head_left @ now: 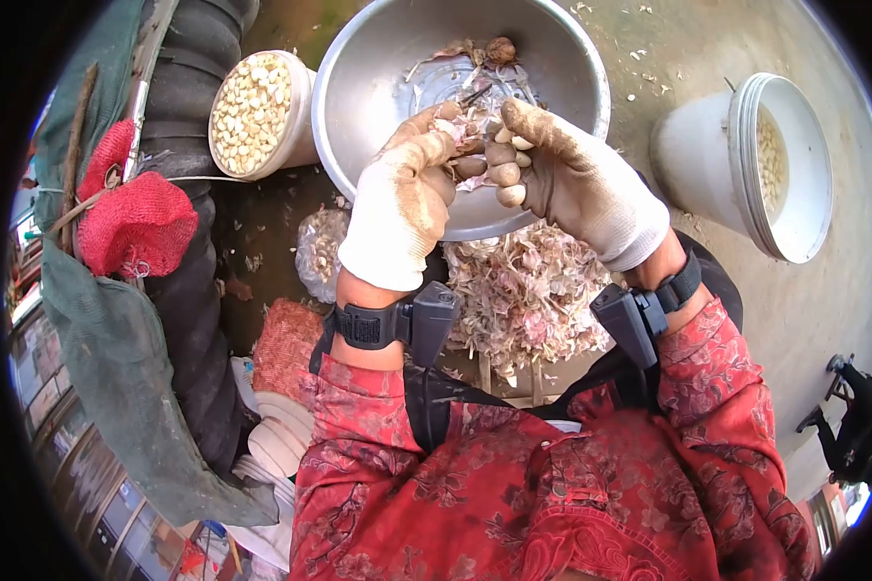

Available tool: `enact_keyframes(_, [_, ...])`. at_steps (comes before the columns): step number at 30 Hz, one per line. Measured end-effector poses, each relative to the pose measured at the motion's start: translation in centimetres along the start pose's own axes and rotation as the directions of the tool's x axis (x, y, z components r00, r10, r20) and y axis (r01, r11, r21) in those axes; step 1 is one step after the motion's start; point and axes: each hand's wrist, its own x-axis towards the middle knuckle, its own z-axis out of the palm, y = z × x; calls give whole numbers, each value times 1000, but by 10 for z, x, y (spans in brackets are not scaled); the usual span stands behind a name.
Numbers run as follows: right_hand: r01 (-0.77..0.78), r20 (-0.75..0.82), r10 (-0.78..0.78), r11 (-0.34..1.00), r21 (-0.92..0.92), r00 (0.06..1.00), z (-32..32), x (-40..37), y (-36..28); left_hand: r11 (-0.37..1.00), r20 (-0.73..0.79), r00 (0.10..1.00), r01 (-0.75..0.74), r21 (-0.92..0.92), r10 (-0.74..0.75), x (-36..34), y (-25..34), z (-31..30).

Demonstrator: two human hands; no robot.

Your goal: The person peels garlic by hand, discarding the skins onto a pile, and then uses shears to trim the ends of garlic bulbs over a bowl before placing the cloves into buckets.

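Observation:
My left hand [404, 189], in a white glove with soiled tan fingers, is closed around garlic with loose papery skin [463, 126]. My right hand [576, 174], gloved alike, curls its fingers around several pale garlic cloves [522, 142]. The hands nearly meet over the near side of a wide metal basin [591, 58]. Inside the basin, beyond my fingers, lie scraps of skin and a brownish garlic bulb [500, 50]. Exactly how many cloves are in my hands is hidden by the gloves.
Left of the basin stands a bucket of peeled cloves [252, 114]; a tilted white bucket [698, 145] on the right also holds cloves. A heap of garlic skins [528, 290] lies below the basin. Red netting [136, 228] hangs at left. Another person [857, 421] is at far right.

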Motion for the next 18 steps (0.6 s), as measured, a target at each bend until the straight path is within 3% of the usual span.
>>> enact_keyframes(4, [-5, -77, 5, 1000, 11, 997, 7, -6, -4, 992, -35, 999, -6, 129, 10, -6, 2, 5])
enact_keyframes(7, [34, -122, -28, 998, 47, 992, 6, -8, -8, 996, 26, 999, 22, 87, -24, -6, 0, 5])
enact_keyframes(10, [54, -194, -64, 997, -57, 979, 29, -11, -12, 992, 11, 999, -48, 117, 47, -7, -4, 8])
enact_keyframes(11, [83, -75, -91, 991, -104, 993, 24, -9, -11, 974, 10, 998, -69, 215, 68, -5, -3, 8])
enact_keyframes(12, [81, -258, -110, 989, -122, 960, 31, -10, -10, 950, 11, 997, -75, 302, 76, -4, -4, 8])
enact_keyframes(14, [50, -365, -131, 973, -223, 922, 41, -8, -15, 891, -60, 997, -20, 454, 53, -2, -6, 14])
enact_keyframes(17, [-19, -369, -190, 870, -494, 910, 38, -2, -13, 704, -52, 980, -99, 703, 190, -3, -11, 15])
enact_keyframes(18, [-61, -368, -198, 807, -587, 908, 34, -1, -11, 608, 44, 963, -204, 768, 267, -2, -14, 11])
